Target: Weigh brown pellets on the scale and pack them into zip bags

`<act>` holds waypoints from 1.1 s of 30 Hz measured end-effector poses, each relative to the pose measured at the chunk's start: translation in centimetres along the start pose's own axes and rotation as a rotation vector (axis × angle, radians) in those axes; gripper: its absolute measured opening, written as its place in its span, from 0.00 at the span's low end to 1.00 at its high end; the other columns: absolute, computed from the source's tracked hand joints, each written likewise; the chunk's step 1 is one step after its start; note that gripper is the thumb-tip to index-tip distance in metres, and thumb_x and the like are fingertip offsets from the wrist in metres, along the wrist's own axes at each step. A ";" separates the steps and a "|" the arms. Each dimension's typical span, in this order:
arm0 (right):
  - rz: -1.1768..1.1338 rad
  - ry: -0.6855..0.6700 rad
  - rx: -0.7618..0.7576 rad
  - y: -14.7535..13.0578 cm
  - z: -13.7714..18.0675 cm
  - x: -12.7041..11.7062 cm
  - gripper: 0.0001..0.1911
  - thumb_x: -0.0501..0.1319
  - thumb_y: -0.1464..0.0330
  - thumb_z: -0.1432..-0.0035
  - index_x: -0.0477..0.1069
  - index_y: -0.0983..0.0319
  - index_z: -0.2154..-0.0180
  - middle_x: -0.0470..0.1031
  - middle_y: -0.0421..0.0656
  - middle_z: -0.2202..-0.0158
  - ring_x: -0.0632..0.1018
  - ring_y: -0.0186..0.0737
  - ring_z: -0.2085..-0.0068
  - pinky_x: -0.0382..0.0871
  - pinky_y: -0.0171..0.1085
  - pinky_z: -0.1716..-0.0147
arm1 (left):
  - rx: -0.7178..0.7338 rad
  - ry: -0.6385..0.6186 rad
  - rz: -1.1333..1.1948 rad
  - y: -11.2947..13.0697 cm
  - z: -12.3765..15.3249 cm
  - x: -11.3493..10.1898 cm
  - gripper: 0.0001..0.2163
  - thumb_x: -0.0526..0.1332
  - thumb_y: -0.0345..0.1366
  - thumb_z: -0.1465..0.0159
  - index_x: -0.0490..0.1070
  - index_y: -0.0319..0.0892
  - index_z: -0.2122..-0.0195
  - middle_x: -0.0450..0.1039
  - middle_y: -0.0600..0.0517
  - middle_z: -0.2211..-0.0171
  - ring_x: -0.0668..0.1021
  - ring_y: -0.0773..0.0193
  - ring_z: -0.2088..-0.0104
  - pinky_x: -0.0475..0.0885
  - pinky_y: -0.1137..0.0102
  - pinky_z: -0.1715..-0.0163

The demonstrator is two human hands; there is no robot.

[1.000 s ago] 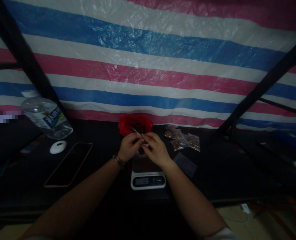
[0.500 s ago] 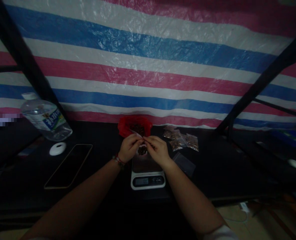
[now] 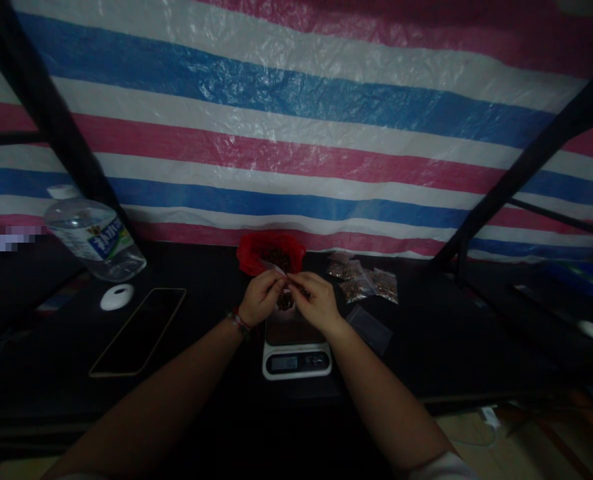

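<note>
Both hands meet over a small digital scale (image 3: 297, 361), its display lit. My left hand (image 3: 262, 298) pinches the top edge of a small clear plastic bag (image 3: 285, 302), which has dark brown bits inside. On the bag's other side my right hand (image 3: 317, 301) is closed with its fingertips on the same edge. The bag hangs over or rests on the scale's plate; I cannot tell which. Just behind the hands stands an open red plastic bag (image 3: 246, 254) holding more dark brown pieces.
Several filled clear bags (image 3: 359, 283) lie to the right, with an unfilled clear bag (image 3: 370, 329) nearer. To the left are a phone (image 3: 139, 332), a white oval case (image 3: 117, 297) and a large water bottle (image 3: 93, 233). Striped sheeting (image 3: 296, 153) hangs behind the black table.
Almost nothing differs. The fingers have shifted very slightly along the small bag's top edge, and the view has moved a touch.
</note>
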State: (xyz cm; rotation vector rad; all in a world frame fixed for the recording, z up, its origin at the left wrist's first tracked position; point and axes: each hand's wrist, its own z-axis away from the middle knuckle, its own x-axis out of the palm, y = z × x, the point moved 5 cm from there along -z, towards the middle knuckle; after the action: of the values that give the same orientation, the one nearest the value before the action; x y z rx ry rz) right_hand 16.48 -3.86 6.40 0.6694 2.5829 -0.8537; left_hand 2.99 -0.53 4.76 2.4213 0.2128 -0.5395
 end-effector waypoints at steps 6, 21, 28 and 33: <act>0.047 -0.022 0.029 0.2 0.1 0.2 0.11 0.61 0.67 0.44 0.76 0.58 0.58 0.79 0.44 0.63 0.78 0.38 0.62 0.73 0.37 0.60 | 0.080 -0.024 -0.060 0.4 0.0 -0.1 0.11 0.50 0.35 0.35 0.70 0.41 0.68 0.72 0.50 0.72 0.74 0.65 0.70 0.69 0.71 0.69; 0.311 -0.014 -0.008 -0.9 0.2 0.3 0.08 0.57 0.69 0.43 0.71 0.61 0.74 0.73 0.42 0.75 0.72 0.37 0.69 0.66 0.36 0.66 | 0.194 0.030 -0.287 2.5 -0.4 -0.6 0.11 0.53 0.32 0.40 0.68 0.40 0.79 0.70 0.53 0.81 0.72 0.70 0.79 0.65 0.75 0.77; 0.294 0.138 0.029 0.0 0.0 -1.1 0.06 0.56 0.73 0.46 0.69 0.61 0.73 0.70 0.41 0.74 0.71 0.37 0.69 0.66 0.36 0.67 | 0.144 0.039 -0.350 1.9 -0.2 -0.5 0.12 0.54 0.34 0.41 0.68 0.40 0.81 0.70 0.53 0.83 0.72 0.69 0.81 0.64 0.75 0.78; 0.206 0.023 -0.098 -0.5 -0.1 -0.5 0.11 0.54 0.76 0.45 0.73 0.60 0.67 0.71 0.45 0.62 0.73 0.39 0.59 0.70 0.37 0.60 | 0.109 0.068 -0.381 1.7 -0.2 -0.8 0.11 0.54 0.34 0.42 0.70 0.40 0.79 0.71 0.52 0.82 0.73 0.68 0.79 0.64 0.74 0.77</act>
State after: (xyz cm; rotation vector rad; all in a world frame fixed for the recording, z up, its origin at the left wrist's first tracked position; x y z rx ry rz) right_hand 16.61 -4.32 6.90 0.9008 2.5024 -0.6534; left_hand 2.83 -1.75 6.18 2.5179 0.7002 -0.6492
